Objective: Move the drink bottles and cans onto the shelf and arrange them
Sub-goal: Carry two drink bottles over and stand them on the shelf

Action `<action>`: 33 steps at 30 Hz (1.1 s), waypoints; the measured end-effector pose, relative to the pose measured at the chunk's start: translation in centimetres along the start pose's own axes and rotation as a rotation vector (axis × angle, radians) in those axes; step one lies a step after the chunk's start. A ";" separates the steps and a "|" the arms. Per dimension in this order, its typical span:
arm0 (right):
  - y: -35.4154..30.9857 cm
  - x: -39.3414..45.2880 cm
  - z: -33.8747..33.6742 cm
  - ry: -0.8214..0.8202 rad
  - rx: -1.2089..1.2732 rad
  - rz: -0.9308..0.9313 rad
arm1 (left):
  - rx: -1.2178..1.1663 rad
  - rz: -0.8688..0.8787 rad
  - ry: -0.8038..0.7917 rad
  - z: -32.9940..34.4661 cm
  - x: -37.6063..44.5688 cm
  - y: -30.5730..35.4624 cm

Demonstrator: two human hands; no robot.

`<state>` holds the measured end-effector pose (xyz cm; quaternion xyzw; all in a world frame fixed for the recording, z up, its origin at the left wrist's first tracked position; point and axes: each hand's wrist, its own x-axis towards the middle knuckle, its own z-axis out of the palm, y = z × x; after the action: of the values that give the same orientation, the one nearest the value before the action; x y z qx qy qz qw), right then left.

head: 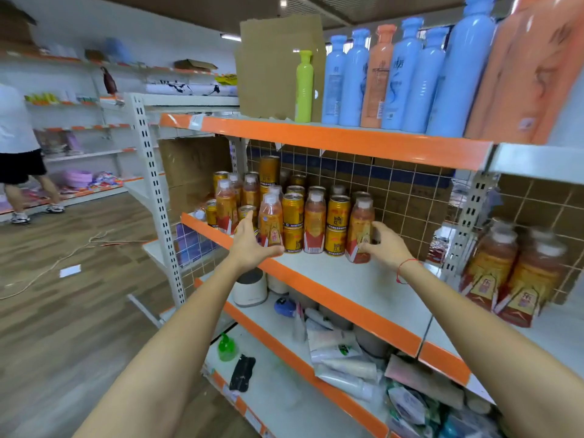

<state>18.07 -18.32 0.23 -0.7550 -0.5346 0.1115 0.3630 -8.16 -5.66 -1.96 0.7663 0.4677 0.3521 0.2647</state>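
Observation:
On the middle shelf (363,289) stand several orange drink bottles with white caps and gold cans stacked two high (292,222). My left hand (249,241) grips the base of a front bottle (270,221) near the shelf's orange edge. Farther right, my right hand (384,245) holds the rightmost bottle (360,232) low on its side, fingers curled behind it. Both bottles stand upright on the shelf. To the right, on the neighbouring shelf bay, a few larger bottles of the same drink (512,273) stand together.
The top shelf carries tall blue and orange bottles (395,80), a green bottle (304,86) and a cardboard box (271,67). The lower shelf holds tubes, pouches and a white appliance (250,287). A person (19,147) stands at far left; a cord lies on the wooden floor.

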 end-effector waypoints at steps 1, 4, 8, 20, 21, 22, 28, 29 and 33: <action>0.0 0.8 -0.1 -0.006 -0.003 -0.007 | 0.016 0.003 -0.005 -0.2 0.7 0.2; -0.3 3.3 -0.5 -0.004 -0.010 -0.031 | 0.042 0.009 0.026 -1.0 3.5 1.1; 0.1 5.9 -0.4 0.012 0.015 -0.048 | 0.088 -0.008 -0.015 -1.0 6.6 1.3; 2.2 13.1 0.6 0.020 -0.138 -0.081 | 0.110 -0.043 -0.053 2.6 12.9 0.1; 2.0 13.5 0.7 0.015 -0.154 -0.082 | 0.120 -0.047 -0.064 2.7 13.6 0.1; 2.1 14.1 0.8 0.009 -0.164 -0.079 | 0.128 -0.054 -0.072 2.8 14.2 0.0; 2.2 16.3 1.3 -0.076 -0.211 -0.026 | 0.122 -0.057 -0.117 3.2 17.3 -0.6; 2.2 16.5 1.3 -0.073 -0.206 -0.028 | 0.115 -0.057 -0.127 3.2 17.6 -0.9; 2.5 16.9 1.6 -0.042 -0.188 -0.022 | 0.115 -0.067 -0.177 3.1 18.4 -2.0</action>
<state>25.85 -3.00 1.13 -0.7774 -0.5583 0.0727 0.2804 -0.94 11.55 0.06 0.7924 0.4873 0.2463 0.2720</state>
